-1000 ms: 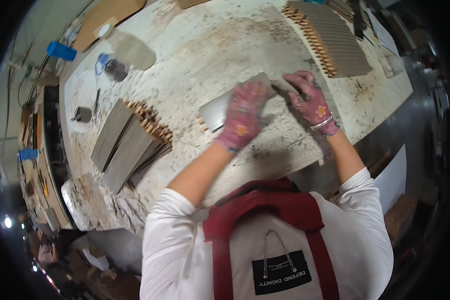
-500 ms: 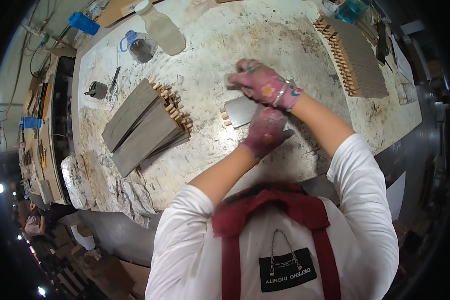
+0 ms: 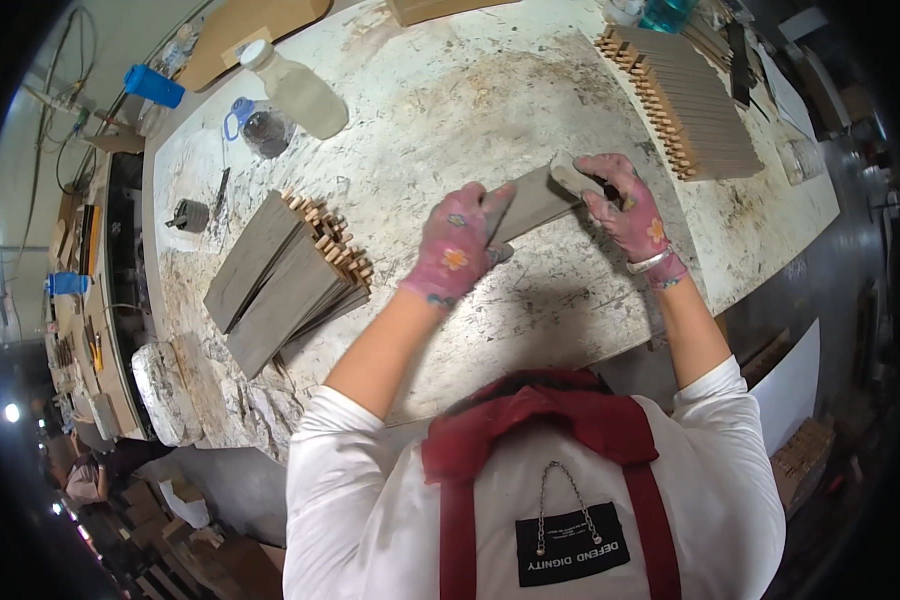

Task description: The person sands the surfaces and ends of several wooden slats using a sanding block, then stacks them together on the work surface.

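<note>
A grey wooden board is held at a slant over the middle of the table. My left hand, in a pink flowered glove, is closed round its left end and hides that end. In my right hand, gloved alike, a small pale folded piece is pinched between thumb and fingers at the board's right part; its exact kind cannot be made out. To the left lies a loose pile of grey boards with wooden dowels sticking out of their far right ends.
A long row of grey boards with dowels stands at the far right. A cloudy bottle, a dark jar and a small black pot stand at the far left. Crumpled wrapping lies along the table's near left edge.
My hands were crossed close together over the board; now they are apart, the left gripping its left end, the right at its right part. The dowels at its left end are now covered.
</note>
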Available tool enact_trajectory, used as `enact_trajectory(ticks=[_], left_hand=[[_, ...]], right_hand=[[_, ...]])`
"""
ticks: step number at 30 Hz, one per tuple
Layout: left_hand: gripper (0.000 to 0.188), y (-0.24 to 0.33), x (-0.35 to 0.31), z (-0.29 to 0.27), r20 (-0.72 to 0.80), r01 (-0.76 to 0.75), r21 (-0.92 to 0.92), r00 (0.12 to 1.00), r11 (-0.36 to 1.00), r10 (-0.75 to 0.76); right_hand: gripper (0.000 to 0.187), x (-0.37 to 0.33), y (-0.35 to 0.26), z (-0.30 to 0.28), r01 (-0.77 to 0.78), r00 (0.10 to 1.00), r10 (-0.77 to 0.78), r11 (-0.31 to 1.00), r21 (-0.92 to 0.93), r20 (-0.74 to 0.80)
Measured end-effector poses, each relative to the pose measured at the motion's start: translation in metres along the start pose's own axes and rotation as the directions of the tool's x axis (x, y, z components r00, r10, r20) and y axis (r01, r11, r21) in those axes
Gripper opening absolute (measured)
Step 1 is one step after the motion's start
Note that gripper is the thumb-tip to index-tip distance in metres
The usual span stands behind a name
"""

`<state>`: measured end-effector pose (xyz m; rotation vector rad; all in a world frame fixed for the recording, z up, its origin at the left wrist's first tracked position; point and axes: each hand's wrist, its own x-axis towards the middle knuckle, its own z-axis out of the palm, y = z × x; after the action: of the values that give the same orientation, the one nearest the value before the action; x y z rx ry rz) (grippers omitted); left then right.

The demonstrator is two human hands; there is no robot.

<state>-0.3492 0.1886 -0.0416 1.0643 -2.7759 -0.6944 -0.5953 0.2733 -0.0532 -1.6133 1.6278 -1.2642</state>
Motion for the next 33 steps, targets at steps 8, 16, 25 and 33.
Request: enact_trajectory(ticks=[8,16,25,33], left_hand=[[0.038,-0.034,0.009,-0.011,-0.215,-0.046,0.037,0.975,0.998,0.053],[0.039,-0.073,-0.100,-0.172,-0.168,0.385,-0.319,0.876,0.866,-0.451],[0.057,-0.176,-0.170,-0.179,-0.256,0.510,0.185,0.850,0.840,-0.460],[0.062,-0.029,-0.058,-0.043,-0.440,-0.181,0.110,0.873,0.977,0.211]], right_hand=[[0.037,-0.026,0.006,-0.030,-0.084,0.974,0.103,0.991,0.100,-0.203],[0.037,-0.044,0.012,-0.049,-0.065,0.967,0.110,0.979,0.192,-0.229],[0.039,-0.036,-0.004,-0.011,-0.080,0.995,0.089,0.983,0.164,-0.049],[0.042,-0.028,0.024,-0.007,-0.280,0.947,0.281,0.960,0.030,-0.156]])
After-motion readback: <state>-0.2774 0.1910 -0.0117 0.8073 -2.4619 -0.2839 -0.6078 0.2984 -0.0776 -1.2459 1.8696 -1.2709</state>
